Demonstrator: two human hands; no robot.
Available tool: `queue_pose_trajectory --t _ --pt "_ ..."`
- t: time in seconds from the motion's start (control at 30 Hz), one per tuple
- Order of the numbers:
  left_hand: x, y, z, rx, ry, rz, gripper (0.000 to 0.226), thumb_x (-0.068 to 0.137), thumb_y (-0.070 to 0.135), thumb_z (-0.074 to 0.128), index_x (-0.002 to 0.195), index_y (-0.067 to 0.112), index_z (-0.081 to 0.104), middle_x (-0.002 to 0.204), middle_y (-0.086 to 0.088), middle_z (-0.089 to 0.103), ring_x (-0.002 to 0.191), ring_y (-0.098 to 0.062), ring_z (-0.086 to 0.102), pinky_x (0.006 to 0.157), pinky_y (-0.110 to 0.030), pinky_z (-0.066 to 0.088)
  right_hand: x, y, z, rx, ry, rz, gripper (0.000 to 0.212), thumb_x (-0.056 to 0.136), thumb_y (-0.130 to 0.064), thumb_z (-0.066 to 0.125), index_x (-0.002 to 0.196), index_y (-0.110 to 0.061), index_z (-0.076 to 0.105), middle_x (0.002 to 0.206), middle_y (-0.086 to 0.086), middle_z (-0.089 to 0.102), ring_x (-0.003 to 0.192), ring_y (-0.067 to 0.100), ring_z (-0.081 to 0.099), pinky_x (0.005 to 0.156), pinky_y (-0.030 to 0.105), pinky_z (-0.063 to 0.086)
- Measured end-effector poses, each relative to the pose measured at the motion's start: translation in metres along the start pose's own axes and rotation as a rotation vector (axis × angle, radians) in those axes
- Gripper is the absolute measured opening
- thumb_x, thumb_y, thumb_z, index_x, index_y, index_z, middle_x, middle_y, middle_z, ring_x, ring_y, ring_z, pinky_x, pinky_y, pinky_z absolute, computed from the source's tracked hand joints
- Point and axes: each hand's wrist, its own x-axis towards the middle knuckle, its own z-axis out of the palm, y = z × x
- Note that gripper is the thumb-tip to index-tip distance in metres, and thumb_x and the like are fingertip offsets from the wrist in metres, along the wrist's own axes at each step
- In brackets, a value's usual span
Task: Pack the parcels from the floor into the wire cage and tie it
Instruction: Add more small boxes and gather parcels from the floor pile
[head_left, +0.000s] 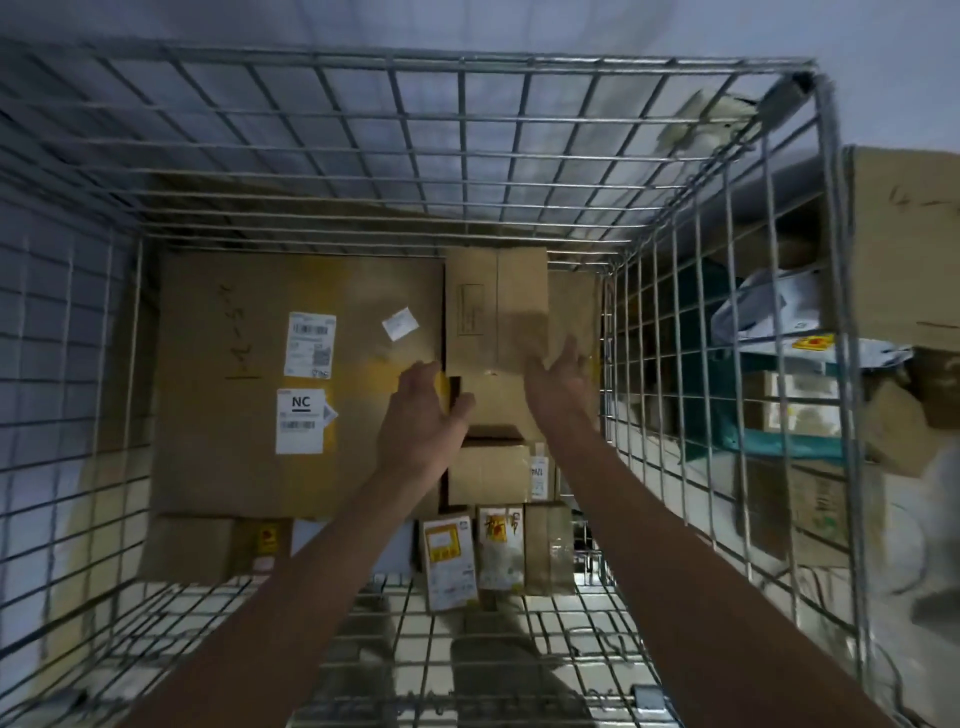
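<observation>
I look down into a wire cage (613, 171) holding stacked cardboard parcels. A long narrow brown box (496, 306) lies at the back right, beside a big flat box (249, 364) with white labels. My left hand (423, 415) is open with fingers spread, just left of the narrow box's near end. My right hand (561, 379) is open too, its fingers touching that box's near right corner. Neither hand grips it. Small parcels (470, 551) stand upright along the cage's near side.
Outside the cage's right wall sit more parcels: a large brown box (904, 234), a grey plastic mailer (769, 306), and a teal bag (779, 441). The cage's wire floor (519, 649) shows below my forearms, with pale floor beneath.
</observation>
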Motion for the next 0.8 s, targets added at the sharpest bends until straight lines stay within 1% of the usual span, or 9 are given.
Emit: queue_pose_trajectory --t 0.17,0.27,0.37,0.43,0.5,0.6,0.63,0.7,0.8 --pt "-0.058 0.058 -0.022 0.193 0.093 0.226 0.074 0.097 0.052 0.056 0.158 0.02 0.029 0.164 -0.005 0.029 0.147 -0.027 0.031 0.108 -0.045 0.044 -0.095 0.004 -0.047 -0.022 -0.029 -0.256 0.054 0.103 -0.024 0.051 0.155 -0.017 0.036 0.161 0.006 0.033 0.143 0.029 0.04 0.111 0.042 0.043" --pt "-0.104 0.1 -0.034 0.223 0.123 0.342 0.082 0.093 0.055 0.061 0.16 0.023 0.026 0.167 -0.002 0.026 0.152 -0.025 0.024 0.113 -0.046 0.038 -0.146 0.008 -0.09 -0.061 0.104 -0.421 0.049 0.102 -0.015 0.051 0.15 -0.019 0.042 0.156 0.003 0.04 0.14 0.026 0.044 0.105 0.035 0.046" --pt "-0.155 0.13 -0.036 0.256 0.132 0.425 0.083 0.09 0.062 0.059 0.159 0.028 0.026 0.169 0.002 0.021 0.154 -0.024 0.023 0.114 -0.047 0.039 -0.194 0.016 -0.14 -0.125 0.213 -0.474 0.056 0.099 -0.009 0.052 0.152 -0.022 0.041 0.158 0.003 0.038 0.147 0.023 0.036 0.115 0.035 0.037" --pt "-0.19 0.147 -0.033 0.253 0.113 0.491 0.081 0.091 0.064 0.051 0.159 0.03 0.024 0.171 0.005 0.016 0.156 -0.022 0.019 0.117 -0.047 0.036 -0.224 0.021 -0.17 -0.14 0.298 -0.484 0.058 0.099 -0.011 0.054 0.154 -0.021 0.039 0.158 0.002 0.037 0.148 0.021 0.032 0.111 0.027 0.034" --pt "-0.219 0.16 -0.03 0.254 0.085 0.589 0.078 0.092 0.059 0.052 0.16 0.031 0.025 0.171 0.005 0.015 0.157 -0.022 0.019 0.119 -0.049 0.035 -0.249 0.026 -0.192 -0.171 0.352 -0.479 0.059 0.098 -0.014 0.051 0.154 -0.024 0.037 0.159 -0.001 0.035 0.15 0.018 0.029 0.112 0.023 0.032" --pt "-0.245 0.174 -0.019 0.223 0.054 0.721 0.08 0.085 0.034 0.075 0.155 0.03 0.037 0.167 0.0 0.029 0.153 -0.027 0.029 0.116 -0.055 0.039 -0.276 0.039 -0.214 -0.152 0.325 -0.454 0.069 0.094 -0.009 0.051 0.155 -0.035 0.033 0.163 -0.009 0.027 0.153 0.009 0.018 0.11 0.003 0.016" --pt "-0.254 0.179 -0.011 0.193 0.033 0.742 0.083 0.082 0.026 0.08 0.153 0.03 0.039 0.165 -0.001 0.032 0.152 -0.028 0.031 0.116 -0.055 0.038 -0.282 0.045 -0.223 -0.14 0.319 -0.435 0.073 0.093 -0.008 0.051 0.155 -0.041 0.03 0.163 -0.013 0.024 0.153 0.005 0.016 0.108 0.001 0.016" --pt "-0.272 0.203 0.018 0.159 -0.004 0.764 0.088 0.078 0.02 0.084 0.152 0.033 0.039 0.165 0.001 0.034 0.152 -0.027 0.032 0.117 -0.053 0.038 -0.286 0.07 -0.253 -0.11 0.325 -0.405 0.08 0.091 -0.008 0.052 0.153 -0.051 0.023 0.163 -0.019 0.019 0.152 0.001 0.015 0.108 0.009 0.028" --pt "-0.293 0.243 0.08 0.275 -0.041 0.817 0.085 0.083 0.024 0.079 0.155 0.032 0.036 0.167 0.003 0.028 0.155 -0.025 0.027 0.116 -0.049 0.037 -0.271 0.119 -0.307 -0.143 0.384 -0.329 0.089 0.087 -0.003 0.056 0.153 -0.051 0.021 0.163 -0.017 0.017 0.153 0.005 0.015 0.11 0.037 0.044"
